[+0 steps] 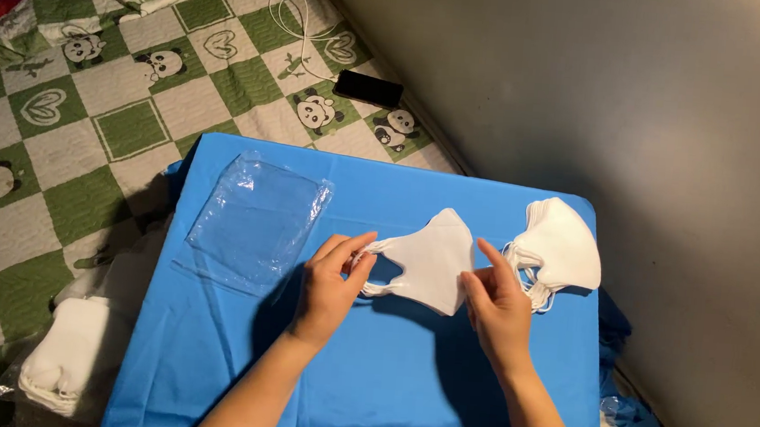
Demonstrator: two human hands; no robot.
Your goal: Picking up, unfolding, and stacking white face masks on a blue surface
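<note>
- We see a folded white face mask point(431, 258) lying near the middle of a blue table cover point(385, 377), held at both ends.
- Our left hand point(331, 282) pinches the mask's ear loops at its left end, fingers closed on them.
- Our right hand point(495, 304) grips the mask's right edge between thumb and fingers; the two hands are apart, the mask between them.
- Just right of it sits a stack of white masks point(561, 246), at the cover's far right corner.
- Left of the hands lies a pile of clear plastic bags point(258, 217).
- Far off, a black phone point(368, 88) rests on a green checked sheet point(137, 86).
</note>
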